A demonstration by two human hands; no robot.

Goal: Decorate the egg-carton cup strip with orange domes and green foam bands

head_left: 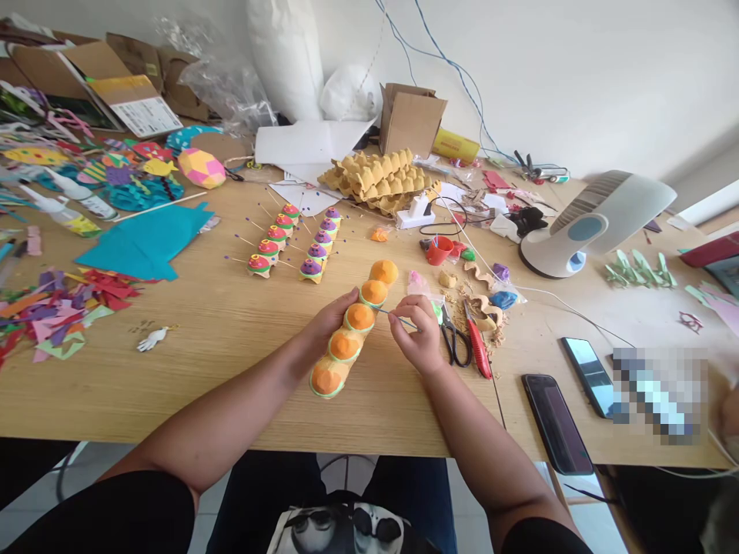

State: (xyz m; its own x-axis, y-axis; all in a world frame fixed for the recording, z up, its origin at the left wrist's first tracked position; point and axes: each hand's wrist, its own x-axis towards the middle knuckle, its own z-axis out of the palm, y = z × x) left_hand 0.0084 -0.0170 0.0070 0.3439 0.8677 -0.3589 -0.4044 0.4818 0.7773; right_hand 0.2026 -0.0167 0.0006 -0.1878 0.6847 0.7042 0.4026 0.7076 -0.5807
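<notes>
A strip of egg-carton cups topped with orange domes and pale green rims (345, 345) is tilted above the table. My left hand (330, 326) is closed on the left side of this strip. Pinched in my right hand (416, 332) is a thin blue-grey stick (396, 316), its tip at the edge of the middle cup. Behind them stand two finished-looking strips, one with red and green domes (269, 248) and one with purple domes (317, 251), both with thin pins sticking out sideways.
Black scissors (456, 343) and a red cutter (478, 344) lie right of my right hand. Phones (557, 423) rest at the right front, a white fan (577, 231) behind. Blue sheets (147, 242) and paper scraps (58, 312) lie left; egg trays (381, 177) are at the back.
</notes>
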